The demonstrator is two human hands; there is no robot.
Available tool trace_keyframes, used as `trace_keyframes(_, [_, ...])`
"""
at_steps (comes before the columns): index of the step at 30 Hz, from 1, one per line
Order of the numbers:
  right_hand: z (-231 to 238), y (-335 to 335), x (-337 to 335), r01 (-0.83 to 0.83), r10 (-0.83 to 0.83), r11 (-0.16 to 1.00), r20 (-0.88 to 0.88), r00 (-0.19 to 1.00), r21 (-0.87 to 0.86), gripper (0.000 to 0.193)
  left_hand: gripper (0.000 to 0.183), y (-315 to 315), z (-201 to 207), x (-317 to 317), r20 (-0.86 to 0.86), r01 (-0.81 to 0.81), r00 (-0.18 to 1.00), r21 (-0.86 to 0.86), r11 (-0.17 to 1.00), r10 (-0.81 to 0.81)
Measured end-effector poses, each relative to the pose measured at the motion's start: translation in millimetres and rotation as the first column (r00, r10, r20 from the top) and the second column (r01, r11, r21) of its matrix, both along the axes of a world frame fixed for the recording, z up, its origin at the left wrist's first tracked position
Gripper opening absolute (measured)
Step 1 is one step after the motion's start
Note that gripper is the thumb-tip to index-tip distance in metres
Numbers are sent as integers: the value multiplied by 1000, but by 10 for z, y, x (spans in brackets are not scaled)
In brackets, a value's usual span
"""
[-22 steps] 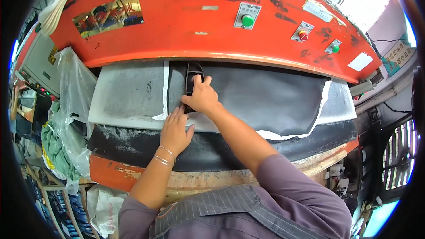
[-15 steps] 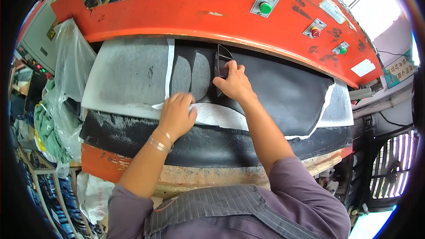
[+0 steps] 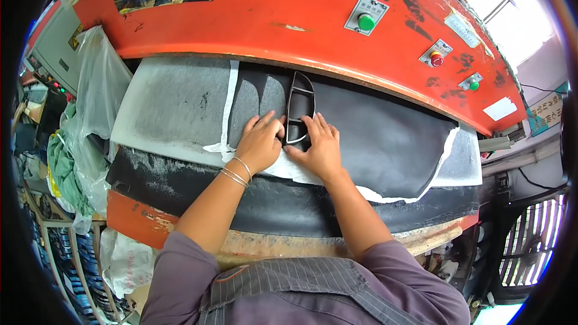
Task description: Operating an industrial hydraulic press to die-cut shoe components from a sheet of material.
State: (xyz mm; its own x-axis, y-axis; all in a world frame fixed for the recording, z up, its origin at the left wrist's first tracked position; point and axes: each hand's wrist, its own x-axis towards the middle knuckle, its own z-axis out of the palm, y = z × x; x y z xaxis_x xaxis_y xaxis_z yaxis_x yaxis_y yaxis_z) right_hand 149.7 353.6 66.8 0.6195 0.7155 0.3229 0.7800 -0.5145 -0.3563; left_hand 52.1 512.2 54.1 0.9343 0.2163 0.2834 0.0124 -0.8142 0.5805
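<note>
In the head view, a D-shaped dark cutting die (image 3: 303,91), open-framed with crossbars, lies on a black sheet (image 3: 379,123) between the separated left hand (image 3: 261,143) and right hand (image 3: 321,147); whether either grips it, I cannot tell. Fingers hide its lower right edge; the sheet's far edge disappears beneath the red beam (image 3: 259,27).

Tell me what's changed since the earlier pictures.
The dark cutter frame has moved right along the black sheet; two curved grey patches now show to its left. The right hand has loosened its grip and sits at the frame's right edge; the left hand has shifted right, beside its left edge. The orange machine is unchanged.
</note>
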Motion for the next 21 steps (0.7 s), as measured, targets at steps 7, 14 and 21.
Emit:
trace_keyframes(7, [169,37,243,-27,29,999,-112,993,19,86,18,202,69,254,4,-35,999,-158,987,36])
trace_keyframes(14, [1037,-1023,1864,324,-290,651,-169,942,686,72,10,5,1031,1217,326,-10,939,-292,956,109])
trace_keyframes(21, [1443,-2150,3481,644,-798,353,-142,586,678,82,24,-339,1837,2204,506,-132,860,359,924,-74])
